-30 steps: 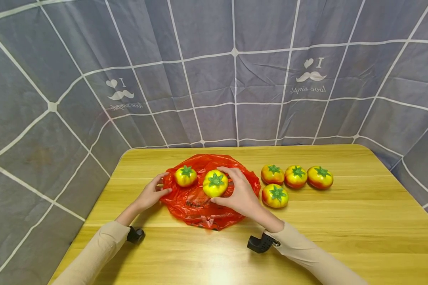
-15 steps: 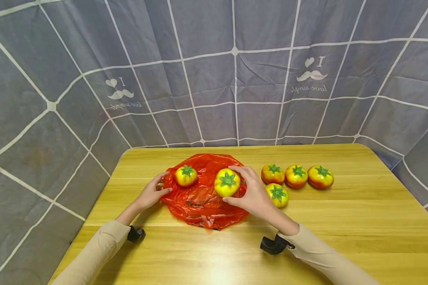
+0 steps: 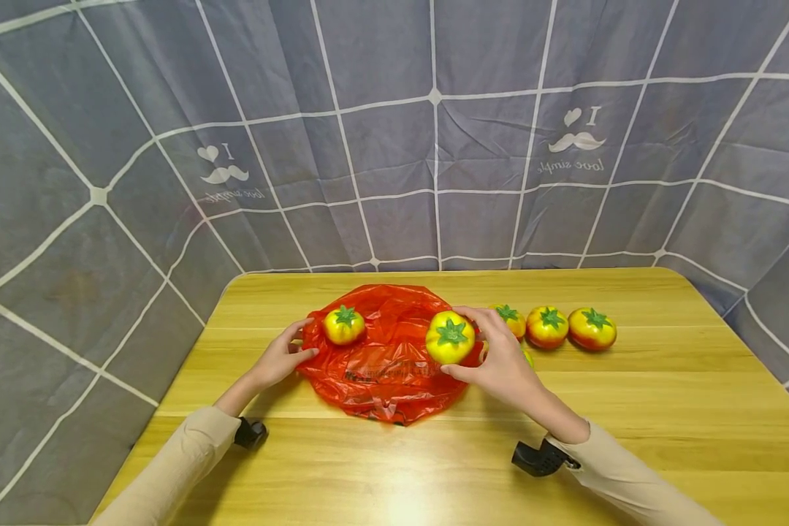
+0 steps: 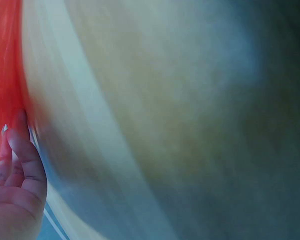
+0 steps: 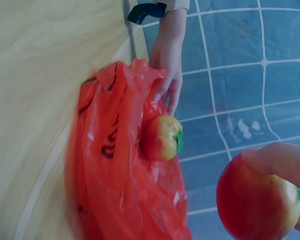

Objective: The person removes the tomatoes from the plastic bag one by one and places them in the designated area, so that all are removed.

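My right hand holds a yellow-and-red tomato with a green star-shaped top between thumb and fingers, above the right edge of a red plastic bag. In the right wrist view the held tomato shows its red underside. Another tomato sits on the bag's left part. At the bag's left edge, my left hand holds the plastic with curved fingers. The left wrist view shows the left hand against the red bag; its exact grip is partly hidden.
To the right of the bag, several more tomatoes stand on the wooden table. One of them is mostly hidden behind my right hand. A grey curtain with white lines rises behind the table.
My right hand has moved right with its tomato, from over the middle of the bag to its right edge. The left hand and the tomato on the bag stay in place.
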{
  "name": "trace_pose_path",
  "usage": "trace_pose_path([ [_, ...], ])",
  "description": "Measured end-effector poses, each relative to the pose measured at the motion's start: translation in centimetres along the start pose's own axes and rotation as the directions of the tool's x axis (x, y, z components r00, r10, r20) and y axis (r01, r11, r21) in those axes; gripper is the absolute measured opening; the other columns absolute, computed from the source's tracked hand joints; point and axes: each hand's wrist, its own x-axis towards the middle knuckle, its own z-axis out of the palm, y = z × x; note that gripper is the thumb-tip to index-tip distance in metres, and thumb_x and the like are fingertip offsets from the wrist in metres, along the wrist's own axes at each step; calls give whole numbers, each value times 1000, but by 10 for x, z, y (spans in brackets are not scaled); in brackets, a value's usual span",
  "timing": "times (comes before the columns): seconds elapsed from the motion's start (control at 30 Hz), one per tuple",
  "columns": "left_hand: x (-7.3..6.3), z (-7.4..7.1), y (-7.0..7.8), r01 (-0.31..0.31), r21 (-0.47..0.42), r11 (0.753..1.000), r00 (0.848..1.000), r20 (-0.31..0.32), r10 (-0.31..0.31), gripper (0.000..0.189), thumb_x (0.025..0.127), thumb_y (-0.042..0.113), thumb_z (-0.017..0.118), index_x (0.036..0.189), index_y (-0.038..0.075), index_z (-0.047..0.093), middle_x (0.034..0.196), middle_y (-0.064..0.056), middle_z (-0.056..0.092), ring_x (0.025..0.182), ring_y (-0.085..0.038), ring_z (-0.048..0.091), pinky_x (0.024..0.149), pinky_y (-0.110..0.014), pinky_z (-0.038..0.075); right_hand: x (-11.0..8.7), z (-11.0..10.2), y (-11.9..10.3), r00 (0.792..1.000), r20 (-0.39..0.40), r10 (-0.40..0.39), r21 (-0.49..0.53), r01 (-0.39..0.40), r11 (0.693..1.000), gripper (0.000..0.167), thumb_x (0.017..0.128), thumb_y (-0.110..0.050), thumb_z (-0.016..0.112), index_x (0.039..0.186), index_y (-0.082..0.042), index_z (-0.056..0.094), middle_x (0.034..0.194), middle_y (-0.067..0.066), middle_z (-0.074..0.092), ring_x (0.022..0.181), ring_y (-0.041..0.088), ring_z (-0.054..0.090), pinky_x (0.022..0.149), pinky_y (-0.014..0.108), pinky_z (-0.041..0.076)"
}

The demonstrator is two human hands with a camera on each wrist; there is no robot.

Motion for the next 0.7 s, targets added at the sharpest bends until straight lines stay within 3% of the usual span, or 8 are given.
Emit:
trace_pose_path([
  [0.23, -4, 0, 0, 5, -23, 1000, 1000, -6, -5, 61, 93, 11, 60, 145, -3, 31, 128, -33, 50, 100, -37, 61, 71, -24, 50, -6, -8, 11, 999, -42, -19, -45, 17, 999, 80, 62, -17, 91, 132, -13, 53, 122, 11, 53, 94, 24, 57, 81, 42, 50],
  [0.43, -3, 0, -2, 12, -4, 1000, 1000, -7, -12, 60, 93, 10, 60, 145, -3, 31, 127, -33, 50, 99, -36, 61, 69, -25, 50, -14, -10, 17, 998, -47, -49, -65, 46, 997, 81, 61, -17, 91, 132, -11, 52, 123, 11, 53, 103, 24, 55, 84, 43, 53],
  [0.7, 0, -1, 0, 25, 6, 1000, 1000, 1, -25, 60, 93, 11, 60, 145, 0, 32, 128, -31, 49, 100, -36, 60, 72, -25, 50, -19, -19, 28, 999, -21, -29, -81, 27, 996, 82, 62, -18, 90, 134, -11, 52, 128, 10, 52, 109, 23, 54, 85, 42, 53],
])
